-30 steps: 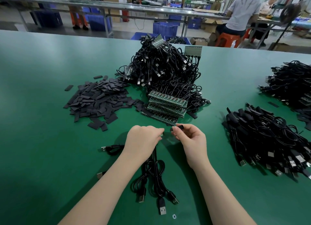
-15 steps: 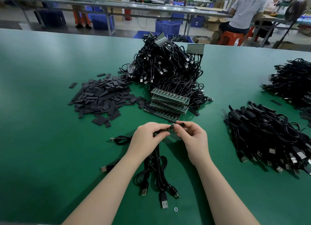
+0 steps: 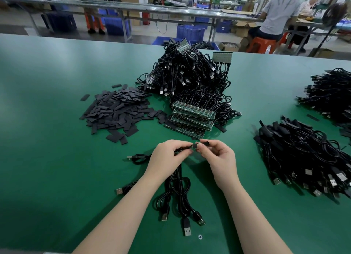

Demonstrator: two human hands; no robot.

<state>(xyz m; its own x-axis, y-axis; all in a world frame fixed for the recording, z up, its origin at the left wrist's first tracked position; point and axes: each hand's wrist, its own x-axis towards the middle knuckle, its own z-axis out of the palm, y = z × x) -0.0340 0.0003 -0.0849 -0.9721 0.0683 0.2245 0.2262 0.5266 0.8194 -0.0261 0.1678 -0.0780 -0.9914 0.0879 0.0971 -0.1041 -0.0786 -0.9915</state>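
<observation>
Centre, near the table's front edge: the left hand (image 3: 167,155) grips a bunch of black cables (image 3: 178,193), fingers curled round their upper ends. The plug ends trail back between the forearms and lie on the green table (image 3: 47,159). The right hand (image 3: 218,159) pinches a short black sleeve (image 3: 205,143) between thumb and fingertips, its open end just beside the cable tip that juts from the left hand. Whether sleeve and tip touch cannot be told.

Beyond the hands, near them: stacked circuit-board strips (image 3: 191,117), their front edge close to the knuckles. Behind these, a tall cable heap (image 3: 190,79). Left of the strips, a flat spread of loose sleeves (image 3: 117,111).

To the right: a pile of sleeved cables (image 3: 303,159), its near edge well apart from the right wrist. A farther pile (image 3: 330,94) reaches the frame's right border.

A single loose cable (image 3: 136,157) lies just left of the left hand. Bare green surface runs wide to the left and narrower between the right forearm and the right-hand pile.
</observation>
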